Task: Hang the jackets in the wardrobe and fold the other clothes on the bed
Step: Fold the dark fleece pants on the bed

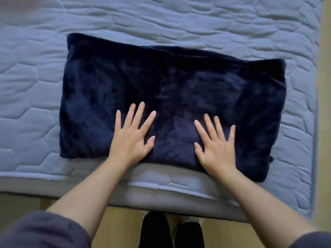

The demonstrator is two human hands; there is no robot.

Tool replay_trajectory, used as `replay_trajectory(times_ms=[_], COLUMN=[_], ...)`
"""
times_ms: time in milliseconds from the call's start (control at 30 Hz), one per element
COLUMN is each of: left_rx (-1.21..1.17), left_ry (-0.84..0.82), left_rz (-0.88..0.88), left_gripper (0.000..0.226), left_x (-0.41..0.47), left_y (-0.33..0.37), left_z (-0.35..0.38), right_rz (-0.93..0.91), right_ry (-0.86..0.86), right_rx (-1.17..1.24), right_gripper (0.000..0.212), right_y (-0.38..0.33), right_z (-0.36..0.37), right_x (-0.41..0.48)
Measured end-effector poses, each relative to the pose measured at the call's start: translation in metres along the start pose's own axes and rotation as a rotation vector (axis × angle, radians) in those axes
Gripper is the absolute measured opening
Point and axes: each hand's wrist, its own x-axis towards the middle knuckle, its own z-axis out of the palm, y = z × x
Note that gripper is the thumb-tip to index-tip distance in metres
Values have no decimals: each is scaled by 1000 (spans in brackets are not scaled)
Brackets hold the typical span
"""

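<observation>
A dark navy fleece garment point(179, 86) lies folded into a wide rectangle on the bed, close to the near edge. My left hand point(131, 138) lies flat on its near middle with fingers spread and straight. My right hand point(216, 145) lies flat beside it, a little to the right, fingers also spread. Both palms press down on the fabric. Neither hand grips any fold.
The bed point(179, 20) has a pale blue quilted cover and reaches the right edge of view. Its near edge point(161, 196) runs just below the garment. A wooden floor point(121, 221) and my dark trouser legs point(170, 231) show below.
</observation>
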Motion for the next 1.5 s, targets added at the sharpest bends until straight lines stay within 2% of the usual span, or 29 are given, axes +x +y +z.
replay_trajectory(times_ms=[67, 200, 333, 400, 467, 567, 633, 700, 767, 933, 1033, 1133, 1267, 1333, 1500], left_rx=[16, 0, -45, -138, -365, -887, -1311, -1824, -2208, -2475, -2480, -2462, -2418, -2381, -2282], left_ry=[7, -57, -137, -83, 100, 460, 513, 420, 322, 277, 307, 303, 291, 268, 194], left_rz=[-4, -201, -361, -488, -678, -1145, -1469, -1618, -1592, -1568, -1609, -1571, -1489, -1433, -1138], left_gripper=[67, 69, 69, 64, 65, 71, 66, 51, 49, 77, 79, 76, 67, 65, 55], left_x=[-5, -35, -60, -63, -65, -70, -67, -55, -38, -18, -19, -30, -49, -54, -19], left_y=[-14, -62, -81, -65, -39, 5, 34, 59, 78, 94, 90, 87, 70, 54, -11], left_z=[3, -13, -41, -53, -65, -77, -76, -69, -63, -53, -51, -58, -83, -109, -228], right_rz=[66, 143, 174, 190, 144, -19, -119, -182, -213, -97, -43, 68, 260, 283, 243], right_ry=[-43, -168, -268, -252, -193, -162, -165, -193, -236, -523, -590, -740, -826, -859, -719], right_rx=[-34, -123, -132, -85, 3, 147, 158, 137, 130, 318, 299, 342, 672, 789, 1058], right_gripper=[64, 66, 64, 59, 62, 65, 70, 77, 83, 92, 83, 74, 36, 29, 26], right_y=[33, 70, 67, 58, 48, 33, 21, 7, -9, -43, -44, -41, -35, -30, -10], right_z=[2, -23, -53, -71, -93, -123, -134, -141, -142, -135, -132, -141, -171, -203, -332], right_x=[-18, -43, -48, -40, -15, 45, 91, 139, 189, 261, 266, 256, 233, 221, 207])
